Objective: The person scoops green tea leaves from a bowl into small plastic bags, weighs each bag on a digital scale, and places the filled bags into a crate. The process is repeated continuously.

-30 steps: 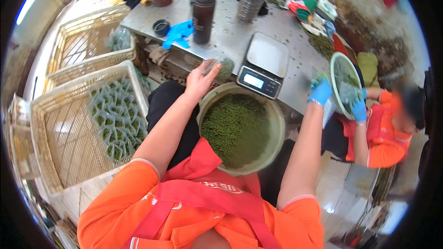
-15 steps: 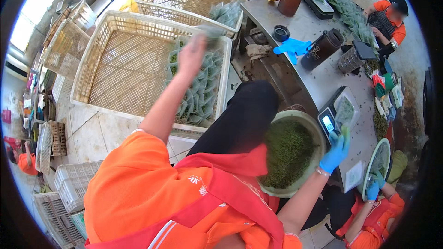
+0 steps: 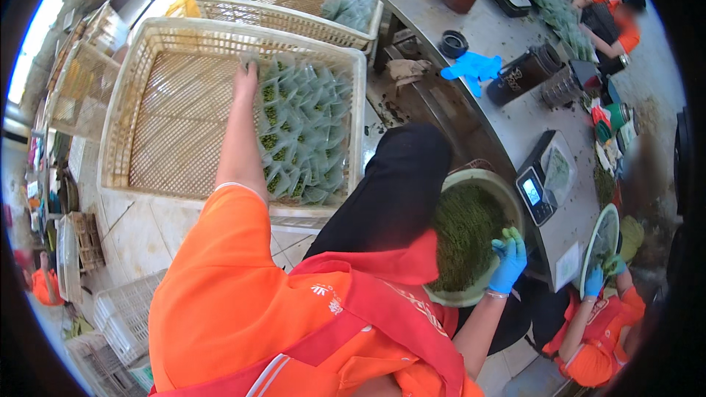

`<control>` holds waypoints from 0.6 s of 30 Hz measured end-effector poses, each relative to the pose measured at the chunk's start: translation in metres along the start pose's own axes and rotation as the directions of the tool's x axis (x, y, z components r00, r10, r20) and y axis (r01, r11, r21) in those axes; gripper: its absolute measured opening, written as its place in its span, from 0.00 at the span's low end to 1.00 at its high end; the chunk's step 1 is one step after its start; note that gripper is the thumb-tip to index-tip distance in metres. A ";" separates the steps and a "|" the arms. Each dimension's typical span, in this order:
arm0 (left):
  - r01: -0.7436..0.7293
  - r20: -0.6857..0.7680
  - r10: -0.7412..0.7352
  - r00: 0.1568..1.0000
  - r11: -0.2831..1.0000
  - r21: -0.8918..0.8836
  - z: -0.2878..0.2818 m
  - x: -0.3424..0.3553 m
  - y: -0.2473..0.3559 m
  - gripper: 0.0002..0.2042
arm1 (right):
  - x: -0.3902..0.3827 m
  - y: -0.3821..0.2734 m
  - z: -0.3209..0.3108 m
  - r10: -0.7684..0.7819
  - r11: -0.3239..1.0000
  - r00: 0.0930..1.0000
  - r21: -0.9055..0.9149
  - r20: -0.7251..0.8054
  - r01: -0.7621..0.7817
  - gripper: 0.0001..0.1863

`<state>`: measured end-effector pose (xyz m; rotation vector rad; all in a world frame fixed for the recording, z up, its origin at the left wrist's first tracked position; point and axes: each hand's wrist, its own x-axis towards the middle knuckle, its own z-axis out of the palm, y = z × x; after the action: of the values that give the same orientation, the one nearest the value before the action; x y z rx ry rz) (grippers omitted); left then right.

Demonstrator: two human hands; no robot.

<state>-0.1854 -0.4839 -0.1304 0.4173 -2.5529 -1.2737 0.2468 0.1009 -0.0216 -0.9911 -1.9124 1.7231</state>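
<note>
My left hand (image 3: 245, 82) holds a small plastic bag (image 3: 249, 60) in the white mesh crate (image 3: 118, 140), beside rows of upright bags filled with green leaves (image 3: 301, 129). My right hand (image 3: 507, 265), in a blue glove with greenish fingertips, is raised over the right part of a basin (image 3: 507, 198) of loose green leaves (image 3: 465, 242), fingers bent and slightly apart, nothing clear in them. Beside it on the table, a digital scale (image 3: 537, 195) carries a plastic bag (image 3: 557, 170) on its pan.
A metal table (image 3: 515, 132) holds a dark bottle (image 3: 515, 81), blue gloves (image 3: 474, 66) and bagged bundles (image 3: 555, 11). Another crate (image 3: 279, 11) stands behind mine. Co-workers sit at lower right (image 3: 599, 331) and upper right (image 3: 621, 22). Stacked crates (image 3: 129, 309) stand at the left.
My left hand has moved from the table over to the crate with a bag. My right hand has drawn back from the scale to over the basin. A bag appeared on the scale.
</note>
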 end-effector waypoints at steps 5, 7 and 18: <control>0.240 0.265 -0.227 0.937 0.971 -0.017 0.026 0.000 -0.004 0.40 | -0.009 0.029 0.006 0.035 0.981 0.993 -0.192 0.110 -0.013 0.17; 0.195 0.320 -0.144 0.936 0.972 -0.134 0.015 0.007 -0.003 0.42 | -0.002 0.068 -0.002 -0.090 0.876 0.991 -0.466 0.100 0.127 0.20; -0.541 0.300 0.675 0.674 0.728 -0.421 0.082 -0.213 0.250 0.15 | -0.004 0.094 0.034 0.124 0.809 0.982 -0.588 0.145 -0.015 0.14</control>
<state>-0.0520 -0.2023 0.0015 -0.8418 -2.3895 -1.5334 0.2491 0.0745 -0.1182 -1.1493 -2.6464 1.2965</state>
